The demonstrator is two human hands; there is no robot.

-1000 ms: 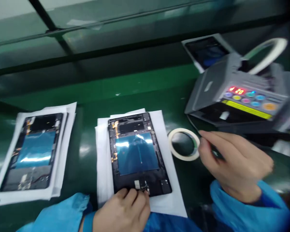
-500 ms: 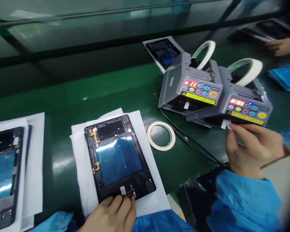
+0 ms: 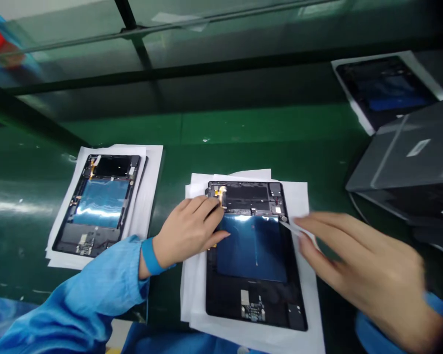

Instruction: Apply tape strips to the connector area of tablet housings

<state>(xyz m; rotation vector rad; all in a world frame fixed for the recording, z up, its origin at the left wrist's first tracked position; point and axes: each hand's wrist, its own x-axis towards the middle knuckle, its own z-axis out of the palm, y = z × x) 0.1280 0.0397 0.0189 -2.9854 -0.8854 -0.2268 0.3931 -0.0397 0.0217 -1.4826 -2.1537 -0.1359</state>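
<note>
An opened tablet (image 3: 251,305) with a blue battery (image 3: 249,250) lies on white sheets (image 3: 312,295) in the middle. At its upper left, my left hand (image 3: 194,226) rests with bent fingers beside a gold flex cable (image 3: 219,191); the thumb sticks out over the battery's edge, and nothing shows held. My right hand (image 3: 365,265), slightly blurred, pinches a small white tape strip (image 3: 290,227) between thumb and forefinger, over the tablet's right edge near the battery's upper corner.
Another opened tablet (image 3: 103,196) lies on white sheets at the left. A third tablet (image 3: 387,88) is at the back right. The grey tape dispenser (image 3: 402,147) stands at the right edge, with a metal rail (image 3: 206,69) along the back.
The view has swung left. My right hand has moved from the dispenser to the tablet with a white strip. My left hand has gone from the tablet's bottom edge to its upper left.
</note>
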